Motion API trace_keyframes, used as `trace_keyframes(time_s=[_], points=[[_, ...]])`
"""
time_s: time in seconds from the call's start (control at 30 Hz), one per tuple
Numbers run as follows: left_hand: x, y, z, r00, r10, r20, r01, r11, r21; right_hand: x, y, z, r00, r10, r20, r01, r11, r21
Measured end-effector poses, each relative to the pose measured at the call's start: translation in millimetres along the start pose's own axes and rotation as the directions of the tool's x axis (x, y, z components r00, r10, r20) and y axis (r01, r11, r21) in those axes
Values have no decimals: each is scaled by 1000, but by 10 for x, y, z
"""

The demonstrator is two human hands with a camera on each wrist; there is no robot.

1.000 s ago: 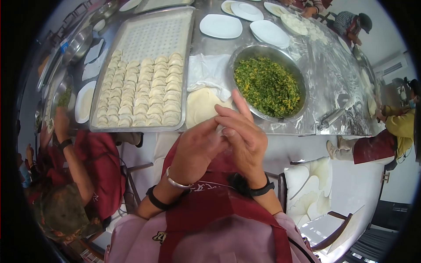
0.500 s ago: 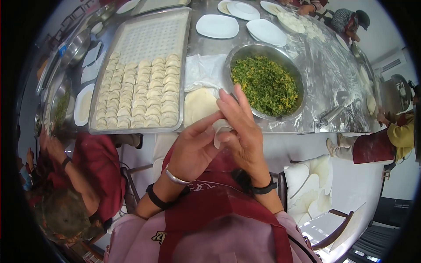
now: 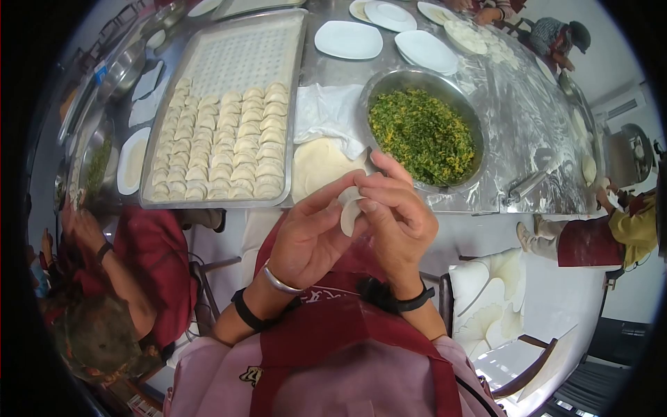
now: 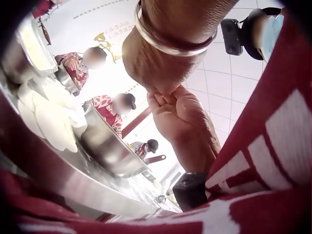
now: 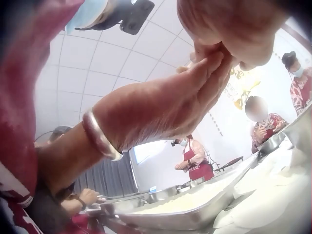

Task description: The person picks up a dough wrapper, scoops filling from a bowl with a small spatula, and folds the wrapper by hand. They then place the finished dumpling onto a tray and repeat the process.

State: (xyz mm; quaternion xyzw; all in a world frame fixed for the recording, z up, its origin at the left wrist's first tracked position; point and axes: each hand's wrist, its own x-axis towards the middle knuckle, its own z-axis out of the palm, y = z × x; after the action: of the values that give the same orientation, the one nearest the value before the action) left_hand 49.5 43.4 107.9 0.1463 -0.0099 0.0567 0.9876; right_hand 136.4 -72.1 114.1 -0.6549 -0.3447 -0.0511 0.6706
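A pale dough dumpling, folded to a half-moon, is held between both hands in front of the red apron. My left hand, with a silver bangle at its wrist, cradles it between thumb and fingers. The fingers and thumb of my right hand pinch its upper edge. Seen from below, the left hand meets the right hand, and the dumpling is hidden there. Just beyond the hands lie round dough wrappers. To their right stands a steel bowl of chopped green and yellow filling.
A metal tray holds rows of dumplings on the left. White cloth lies behind the wrappers, with white plates farther back. Flour dusts the steel table on the right. Another person's arm works at the left.
The right hand's fingers, earlier stretched up over the dumpling, have curled down and pinch its edge. The dumpling, mostly covered at first, shows more between the hands. The left hand keeps holding it.
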Motion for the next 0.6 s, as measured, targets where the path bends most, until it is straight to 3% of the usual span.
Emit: trace_keyframes(time_s=[0.13, 0.23, 0.33, 0.53, 0.6], points=[[-13, 16, 17, 1000, -6, -13, 7, 1000, 20, 21, 42, -72, 994, -63, 89, 68, 996, -57], [-23, 47, -1, 999, 1, -40, 0, 999, 40, 75, -126, -60, 985, 135, 105, -136, 991, -2], [-30, 61, -24, 999, -36, -40, 38, 997, 63, 75, -159, -26, 980, 170, 108, -179, 980, 84], [-46, 103, 40, 996, -85, -10, 86, 991, 104, 33, 27, -117, 971, -4, 239, 1, 1000, 11], [-48, 131, 19, 994, -102, -39, 107, 982, 157, 84, 51, -152, 950, 8, 314, -15, 1000, 18]])
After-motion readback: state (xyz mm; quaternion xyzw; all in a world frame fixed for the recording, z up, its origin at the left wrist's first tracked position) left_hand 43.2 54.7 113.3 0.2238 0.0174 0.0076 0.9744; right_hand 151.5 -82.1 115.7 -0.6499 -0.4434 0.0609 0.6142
